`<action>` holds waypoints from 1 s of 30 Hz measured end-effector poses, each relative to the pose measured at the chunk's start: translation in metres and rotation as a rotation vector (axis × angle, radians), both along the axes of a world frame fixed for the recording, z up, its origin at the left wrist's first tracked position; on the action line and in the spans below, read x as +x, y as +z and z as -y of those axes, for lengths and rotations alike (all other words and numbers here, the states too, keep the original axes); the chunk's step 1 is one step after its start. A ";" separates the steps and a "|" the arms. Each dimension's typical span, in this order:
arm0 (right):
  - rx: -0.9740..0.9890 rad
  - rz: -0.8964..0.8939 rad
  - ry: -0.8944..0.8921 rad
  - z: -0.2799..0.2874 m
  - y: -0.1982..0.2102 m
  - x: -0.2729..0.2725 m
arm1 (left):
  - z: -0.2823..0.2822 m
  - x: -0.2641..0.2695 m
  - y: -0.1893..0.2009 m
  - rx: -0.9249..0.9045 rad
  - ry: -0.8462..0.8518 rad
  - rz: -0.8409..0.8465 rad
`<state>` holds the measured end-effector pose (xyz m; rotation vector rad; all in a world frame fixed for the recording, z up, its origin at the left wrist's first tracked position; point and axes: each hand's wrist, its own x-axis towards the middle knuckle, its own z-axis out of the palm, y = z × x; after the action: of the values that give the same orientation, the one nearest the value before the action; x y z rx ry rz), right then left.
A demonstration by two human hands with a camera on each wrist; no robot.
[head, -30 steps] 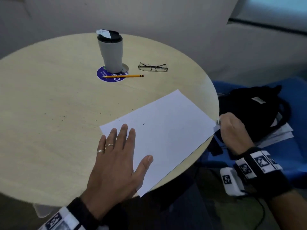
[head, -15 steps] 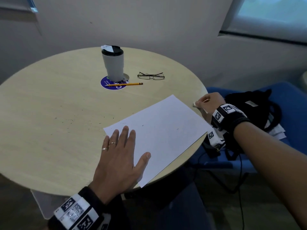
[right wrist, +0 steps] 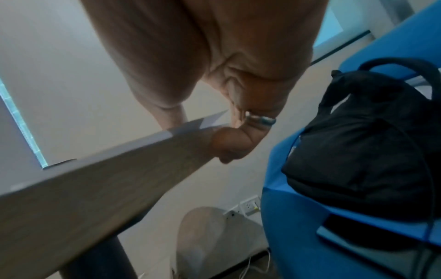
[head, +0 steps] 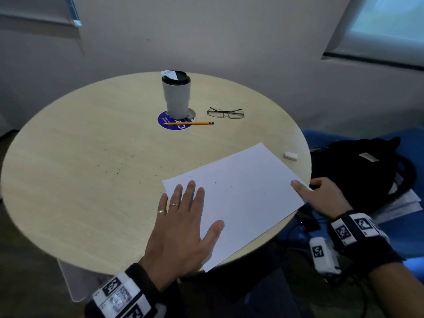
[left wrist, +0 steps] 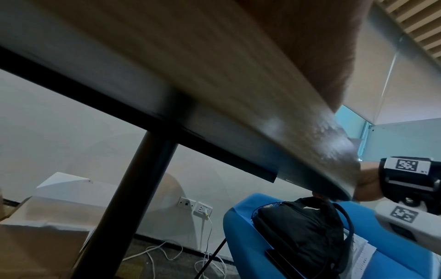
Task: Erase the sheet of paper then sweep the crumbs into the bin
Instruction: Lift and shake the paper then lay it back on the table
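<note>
With my left hand (head: 181, 228) spread flat pinning the paper (head: 236, 198) on the near surface (head: 80, 191), my right hand (head: 321, 198) now pinches its right corner; the eraser (head: 290, 155) I held lies set down, so erasing looks done.

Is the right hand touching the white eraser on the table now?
Apart. The head view shows the eraser lying alone on the table, with bare wood between it and the right hand at the paper corner.
</note>
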<state>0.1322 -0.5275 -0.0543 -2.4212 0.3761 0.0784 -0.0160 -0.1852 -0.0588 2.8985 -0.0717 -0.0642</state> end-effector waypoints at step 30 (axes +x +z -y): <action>0.720 0.155 0.138 -0.111 0.050 -0.031 | -0.052 0.030 0.023 -0.105 0.165 -0.142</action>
<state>0.1007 -0.4166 -0.0042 -1.7219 0.0810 0.0711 0.0144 -0.1335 -0.0361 2.7739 0.1833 -0.2295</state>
